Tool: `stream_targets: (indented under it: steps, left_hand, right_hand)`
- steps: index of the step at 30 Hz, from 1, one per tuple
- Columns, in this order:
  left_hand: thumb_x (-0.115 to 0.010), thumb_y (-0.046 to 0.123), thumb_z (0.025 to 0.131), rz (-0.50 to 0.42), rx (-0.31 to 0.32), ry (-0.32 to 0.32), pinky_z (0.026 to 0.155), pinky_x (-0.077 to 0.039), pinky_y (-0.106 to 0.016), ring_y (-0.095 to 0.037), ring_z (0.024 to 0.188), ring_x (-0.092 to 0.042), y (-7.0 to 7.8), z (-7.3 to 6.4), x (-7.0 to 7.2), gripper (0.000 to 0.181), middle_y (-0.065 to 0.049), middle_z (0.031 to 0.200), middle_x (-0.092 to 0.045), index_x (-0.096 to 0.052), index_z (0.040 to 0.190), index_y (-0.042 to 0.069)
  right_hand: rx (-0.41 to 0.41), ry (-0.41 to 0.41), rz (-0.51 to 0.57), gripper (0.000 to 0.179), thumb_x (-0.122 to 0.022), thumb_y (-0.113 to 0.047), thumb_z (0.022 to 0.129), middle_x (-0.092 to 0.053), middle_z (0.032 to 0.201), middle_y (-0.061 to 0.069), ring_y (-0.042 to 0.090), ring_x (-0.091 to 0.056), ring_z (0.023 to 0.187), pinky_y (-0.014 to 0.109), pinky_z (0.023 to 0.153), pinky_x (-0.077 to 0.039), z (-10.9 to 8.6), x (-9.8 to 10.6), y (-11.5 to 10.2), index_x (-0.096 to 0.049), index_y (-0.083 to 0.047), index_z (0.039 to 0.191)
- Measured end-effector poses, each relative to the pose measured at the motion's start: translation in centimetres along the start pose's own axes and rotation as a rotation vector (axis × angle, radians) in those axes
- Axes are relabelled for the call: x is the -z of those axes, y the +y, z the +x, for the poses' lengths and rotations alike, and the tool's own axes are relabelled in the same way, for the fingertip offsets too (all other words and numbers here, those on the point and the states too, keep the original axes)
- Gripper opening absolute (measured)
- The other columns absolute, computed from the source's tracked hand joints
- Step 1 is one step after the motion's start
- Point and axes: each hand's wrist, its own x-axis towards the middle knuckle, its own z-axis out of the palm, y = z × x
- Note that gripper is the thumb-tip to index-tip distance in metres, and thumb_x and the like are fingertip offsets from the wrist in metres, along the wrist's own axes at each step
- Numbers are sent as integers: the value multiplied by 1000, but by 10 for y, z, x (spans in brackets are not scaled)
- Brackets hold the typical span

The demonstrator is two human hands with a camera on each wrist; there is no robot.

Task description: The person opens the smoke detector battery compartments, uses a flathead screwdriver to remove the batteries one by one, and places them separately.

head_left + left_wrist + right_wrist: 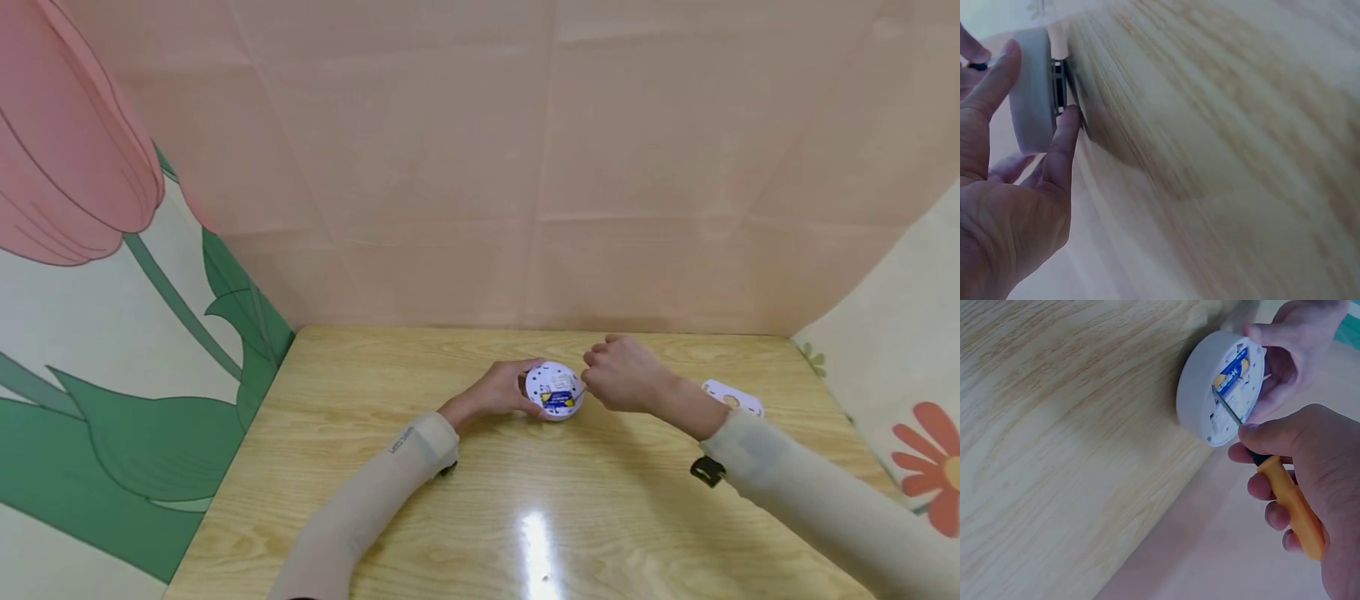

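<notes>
My left hand [498,389] grips a round white smoke detector [551,374] by its edge, thumb on one side and fingers on the other. Its flat back, with small holes and an open battery bay, faces up toward me. In that bay a blue and yellow battery [1233,370] shows in the right wrist view. A slotted raised part [1059,84] on the front side appears in the left wrist view. My right hand [622,375] holds an orange-handled screwdriver [1292,509], thumb along its black collar. The metal tip reaches the battery's end at the bay.
On the wooden table [420,517] a white oblong plate [717,389] with a round hole lies to the right, partly behind my right wrist. A pink-beige sheet [420,167] hangs at the table's back edge. Flower-patterned panels stand at both sides.
</notes>
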Motion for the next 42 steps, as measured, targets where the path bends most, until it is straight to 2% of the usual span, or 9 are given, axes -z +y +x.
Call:
stream_targets:
  steps: [5,11,16,20,24,31,37,42]
  left_hand:
    - [-91,36,64,18,10,3,94,-46,-24,-5,107,-56,0,1,1,96,5,132,-60,-45,147,20]
    - [-92,35,64,22,17,-5,93,-47,-24,-6,105,-57,0,1,2,98,2,131,-62,-43,148,18]
    - [-92,36,63,31,-4,-1,94,-47,-24,-7,105,-59,-1,0,2,101,0,128,-63,-42,149,16]
    - [-93,35,62,38,-21,15,97,-46,-24,-7,105,-60,-1,0,2,102,-1,129,-64,-42,148,14]
    - [-93,35,62,44,-36,27,98,-45,-25,-6,105,-60,-2,-1,1,102,-1,130,-63,-43,148,13]
    - [-93,38,61,62,-34,32,99,-45,-24,-5,106,-58,-5,-1,-1,102,1,134,-60,-44,148,15]
    - [-93,35,62,74,-51,26,96,-46,-23,-6,102,-60,-4,-1,0,101,-2,131,-63,-44,147,13]
    - [-94,34,61,19,-43,19,87,-48,-20,-5,97,-61,-4,-1,1,102,0,122,-67,-44,147,13]
  right_hand:
    - [-15,38,61,19,-74,-30,81,-50,62,-4,18,-50,57,34,51,-38,-6,-8,3,-65,-21,67]
    - [-17,163,152,21,-78,-28,79,-43,60,-8,13,-44,52,30,48,-29,-16,-24,9,-63,-25,66]
    - [-43,236,239,11,-82,-28,77,-50,63,-11,8,-45,53,27,50,-29,-25,-37,10,-72,-24,74]
    - [-101,247,335,9,-83,-27,77,-57,68,-12,3,-47,56,25,51,-35,-33,-47,8,-78,-23,83]
    - [-163,252,432,12,-82,-24,79,-56,70,-14,-1,-45,56,22,50,-38,-40,-59,5,-79,-20,89]
    - [-213,312,595,13,-81,-15,80,-58,72,-14,-3,-43,57,21,50,-40,-51,-79,-3,-78,-16,93]
    - [-254,351,725,16,-77,-8,82,-63,76,-11,-4,-44,60,16,52,-40,-56,-91,-10,-78,-14,96]
    - [-281,379,837,17,-75,-5,84,-65,78,-9,-2,-47,61,13,53,-39,-59,-100,-13,-78,-12,100]
